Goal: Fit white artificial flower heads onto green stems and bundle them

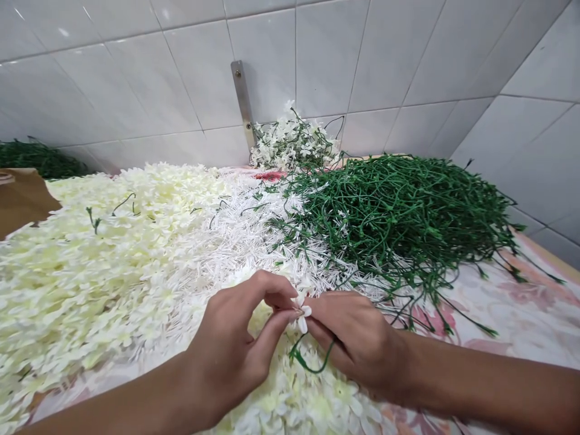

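Left hand: pinched a small white flower between thumb and forefinger.
Right hand: curled around a green stem, fingertips meeting the flower.
Flower's place: between the 2 hands, above pale blossoms.
Tabletop: bore cream petals at left, thin white pieces midway, heaped green stems at right.

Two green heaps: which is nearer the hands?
The large green heap on the right, just beyond the right hand; the other green heap lies at the far left edge, behind the brown item.
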Demonstrator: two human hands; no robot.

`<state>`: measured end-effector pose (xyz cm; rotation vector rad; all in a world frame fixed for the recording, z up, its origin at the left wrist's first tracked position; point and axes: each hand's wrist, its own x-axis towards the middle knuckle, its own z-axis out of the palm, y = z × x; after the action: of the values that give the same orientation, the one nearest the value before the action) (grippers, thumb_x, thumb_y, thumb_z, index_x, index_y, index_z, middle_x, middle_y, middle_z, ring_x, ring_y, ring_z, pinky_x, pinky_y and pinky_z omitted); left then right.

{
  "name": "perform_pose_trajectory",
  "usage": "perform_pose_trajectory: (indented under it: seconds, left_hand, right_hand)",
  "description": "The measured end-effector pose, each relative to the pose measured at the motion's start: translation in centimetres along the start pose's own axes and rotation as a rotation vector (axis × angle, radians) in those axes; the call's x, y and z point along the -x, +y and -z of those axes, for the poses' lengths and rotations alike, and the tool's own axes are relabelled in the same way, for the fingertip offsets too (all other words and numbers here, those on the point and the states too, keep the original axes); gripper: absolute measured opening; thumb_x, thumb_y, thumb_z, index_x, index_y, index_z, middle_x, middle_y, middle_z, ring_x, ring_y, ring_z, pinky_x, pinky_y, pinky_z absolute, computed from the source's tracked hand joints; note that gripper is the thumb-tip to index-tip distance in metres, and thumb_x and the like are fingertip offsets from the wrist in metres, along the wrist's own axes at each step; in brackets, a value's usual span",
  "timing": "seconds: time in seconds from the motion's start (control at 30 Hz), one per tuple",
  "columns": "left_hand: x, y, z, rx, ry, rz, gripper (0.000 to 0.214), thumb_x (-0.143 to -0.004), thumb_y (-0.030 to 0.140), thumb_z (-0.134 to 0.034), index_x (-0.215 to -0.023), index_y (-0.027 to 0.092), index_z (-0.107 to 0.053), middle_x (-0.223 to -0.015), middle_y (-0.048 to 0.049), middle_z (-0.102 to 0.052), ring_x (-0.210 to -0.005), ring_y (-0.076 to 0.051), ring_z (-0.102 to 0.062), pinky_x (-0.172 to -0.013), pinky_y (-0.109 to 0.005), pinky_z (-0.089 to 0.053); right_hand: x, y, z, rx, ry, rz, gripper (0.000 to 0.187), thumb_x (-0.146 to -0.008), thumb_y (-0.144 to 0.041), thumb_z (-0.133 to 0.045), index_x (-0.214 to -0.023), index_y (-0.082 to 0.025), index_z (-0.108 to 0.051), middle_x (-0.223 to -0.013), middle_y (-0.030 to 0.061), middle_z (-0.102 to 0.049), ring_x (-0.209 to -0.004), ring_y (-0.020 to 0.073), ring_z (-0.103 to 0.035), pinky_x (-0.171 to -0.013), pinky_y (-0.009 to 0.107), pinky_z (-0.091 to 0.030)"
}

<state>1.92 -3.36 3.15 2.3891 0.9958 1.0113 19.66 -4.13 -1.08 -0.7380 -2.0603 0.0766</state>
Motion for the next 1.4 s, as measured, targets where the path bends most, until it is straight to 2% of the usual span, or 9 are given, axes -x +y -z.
perform_pose_trajectory:
  seconds: [0.2,0.33,0.4,0.53,0.7,0.83,1.03,1.27,1.4]
  left_hand:
    - [-0.3,0.2,0.4,-0.006,-0.044,0.011,0.015,-0.084,0.009,-0.057,-0.092,0.022,-0.057,-0.083,0.0061,-0.066,-0.074,-0.005,-0.062,-0.070,-0.012,-0.046]
    - [-0.5,0.0,0.5,-0.021,-0.120,0.062,0.025,-0.082,0.024,-0.063,-0.106,0.020,-0.056,-0.097,-0.0002,-0.066,-0.089,-0.012,-0.062,-0.080,-0.019,-0.047]
    - [-0.7,-0.3,0.5,0.029,-0.195,0.119,0.021,-0.084,0.025,-0.061,-0.104,0.021,-0.059,-0.097,-0.0006,-0.066,-0.090,-0.013,-0.061,-0.079,-0.021,-0.047]
    - [-1.1,-1.1,0.5,0.217,-0.283,0.316,0.011,-0.087,0.027,-0.057,-0.089,0.023,-0.066,-0.083,0.0024,-0.068,-0.076,-0.011,-0.061,-0.069,-0.020,-0.046]
    - [-1.4,-2.0,0.3,0.485,-0.240,0.470,0.012,-0.083,0.031,-0.063,-0.082,0.022,-0.071,-0.083,0.0015,-0.069,-0.076,-0.010,-0.062,-0.070,-0.019,-0.047]
    - [-1.3,-2.2,0.1,0.507,-0.188,0.451,0.009,-0.080,0.027,-0.066,-0.078,0.021,-0.072,-0.079,0.0013,-0.069,-0.074,-0.009,-0.061,-0.069,-0.017,-0.047]
    - [-0.8,-2.1,-0.2,0.459,-0.166,0.451,0.010,-0.080,0.031,-0.066,-0.079,0.022,-0.071,-0.077,0.0017,-0.068,-0.072,-0.010,-0.061,-0.067,-0.019,-0.047]
    - [-0.1,-2.1,-0.4,0.294,-0.131,0.169,0.022,-0.087,0.013,-0.052,-0.095,0.023,-0.070,-0.080,0.0009,-0.069,-0.073,-0.008,-0.062,-0.067,-0.017,-0.047]
    - [0.3,-2.1,-0.5,0.266,-0.090,0.206,0.024,-0.086,0.015,-0.056,-0.106,0.024,-0.064,-0.090,0.0018,-0.070,-0.080,-0.008,-0.065,-0.070,-0.015,-0.049]
  right_hand:
    - [0.5,0.3,-0.4,-0.027,0.017,-0.046,0.024,-0.083,-0.001,-0.043,-0.064,-0.014,-0.051,-0.051,-0.0014,-0.044,-0.046,0.0099,-0.038,-0.046,0.025,-0.031]
    - [0.5,0.3,-0.3,-0.014,0.014,-0.048,0.026,-0.084,-0.003,-0.043,-0.062,-0.016,-0.047,-0.050,-0.0028,-0.039,-0.045,0.0095,-0.033,-0.046,0.025,-0.027]
    - [0.5,0.2,-0.2,-0.002,0.013,-0.048,0.028,-0.086,-0.005,-0.043,-0.060,-0.016,-0.046,-0.049,-0.0031,-0.038,-0.045,0.0092,-0.032,-0.046,0.025,-0.027]
    - [0.2,0.1,-0.3,0.013,0.041,-0.047,0.025,-0.089,-0.008,-0.046,-0.066,-0.013,-0.054,-0.051,-0.0007,-0.051,-0.045,0.0093,-0.044,-0.046,0.023,-0.036]
    - [0.1,0.0,-0.4,0.030,0.080,-0.065,0.012,-0.090,-0.012,-0.050,-0.082,-0.012,-0.058,-0.065,0.0030,-0.066,-0.052,0.0104,-0.059,-0.054,0.022,-0.047]
    - [0.4,0.0,-0.4,0.034,0.081,-0.085,0.008,-0.090,-0.011,-0.050,-0.093,-0.013,-0.057,-0.074,0.0031,-0.070,-0.060,0.0105,-0.064,-0.060,0.020,-0.051]
    - [0.2,0.0,-0.4,0.036,0.077,-0.092,0.010,-0.092,-0.014,-0.047,-0.088,-0.015,-0.056,-0.072,0.0027,-0.069,-0.060,0.0104,-0.065,-0.059,0.019,-0.052]
    - [0.3,0.1,-0.2,0.087,0.041,-0.077,0.011,-0.093,-0.016,-0.046,-0.095,-0.012,-0.056,-0.075,0.0056,-0.070,-0.061,0.0121,-0.066,-0.060,0.021,-0.053]
    - [0.5,0.2,-0.4,0.084,0.058,-0.070,0.009,-0.091,-0.014,-0.047,-0.093,-0.014,-0.056,-0.070,0.0036,-0.068,-0.057,0.0114,-0.063,-0.058,0.021,-0.052]
